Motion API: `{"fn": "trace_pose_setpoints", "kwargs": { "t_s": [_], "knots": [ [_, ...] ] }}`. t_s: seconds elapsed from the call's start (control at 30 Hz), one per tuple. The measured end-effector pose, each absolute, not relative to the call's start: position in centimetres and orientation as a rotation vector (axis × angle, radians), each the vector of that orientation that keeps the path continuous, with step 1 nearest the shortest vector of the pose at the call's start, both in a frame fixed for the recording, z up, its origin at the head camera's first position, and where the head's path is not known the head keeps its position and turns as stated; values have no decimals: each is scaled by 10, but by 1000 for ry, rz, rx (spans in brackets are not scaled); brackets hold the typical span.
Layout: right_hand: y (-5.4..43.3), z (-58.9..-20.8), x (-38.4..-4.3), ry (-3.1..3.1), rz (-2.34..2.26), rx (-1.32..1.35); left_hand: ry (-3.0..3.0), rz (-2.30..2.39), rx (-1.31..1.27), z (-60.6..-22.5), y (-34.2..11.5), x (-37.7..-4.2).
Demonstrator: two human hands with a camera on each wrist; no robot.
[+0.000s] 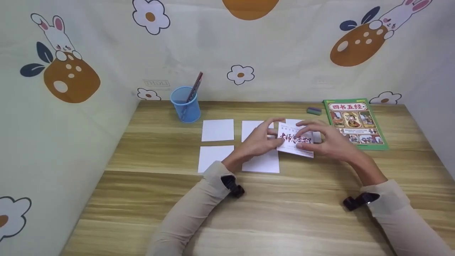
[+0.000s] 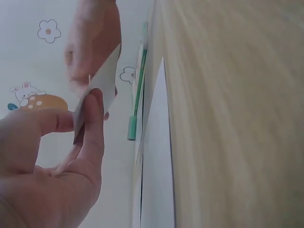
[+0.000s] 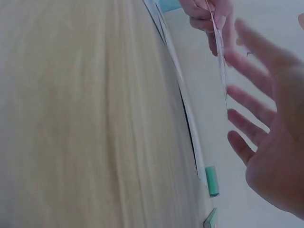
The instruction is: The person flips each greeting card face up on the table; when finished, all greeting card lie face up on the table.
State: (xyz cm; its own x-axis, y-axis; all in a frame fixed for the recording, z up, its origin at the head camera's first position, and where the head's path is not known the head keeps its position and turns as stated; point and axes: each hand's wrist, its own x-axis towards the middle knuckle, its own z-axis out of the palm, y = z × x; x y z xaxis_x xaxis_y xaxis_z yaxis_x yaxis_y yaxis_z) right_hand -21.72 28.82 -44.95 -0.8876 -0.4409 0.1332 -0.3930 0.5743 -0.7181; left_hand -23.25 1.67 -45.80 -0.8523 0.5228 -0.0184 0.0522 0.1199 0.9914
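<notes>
And the left grip (image 1: 261, 139) pinches the printed card (image 1: 292, 139), up above the surface (image 1: 263, 213)! Right grip (image 1: 332, 140) spread, fingertips right by its other edge; white squares (image 1: 218, 130) below and leftward, blue pencil cup (image 1: 188, 111) beyond, green-edged book (image 1: 356, 124) rightward.

White card (image 1: 289, 147) with red lettering (image 1: 288, 137), blue cup (image 1: 191, 113), green-bordered book (image 1: 352, 121), yellow-brown grained table (image 1: 284, 209), beige sleeves (image 1: 195, 206)

Cards (image 1: 218, 130) on table (image 1: 284, 206) between cup (image 1: 188, 112) and book (image 1: 368, 121)
</notes>
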Motion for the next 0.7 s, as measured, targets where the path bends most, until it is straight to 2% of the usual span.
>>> {"fn": "trace_pose_setpoints", "kwargs": {
  "t_s": [0.2,0.33,0.7],
  "knots": [
    [288,-452,-219,2816,-1199,-595,2039,1732,615,-459,19,-230],
    [291,-453,-222,2833,-1118,-621,2070,1668,615,-460,20,-228],
    [294,-459,-219,2847,-873,-734,2444,1221,841,-456,22,-226]
  ]
}}
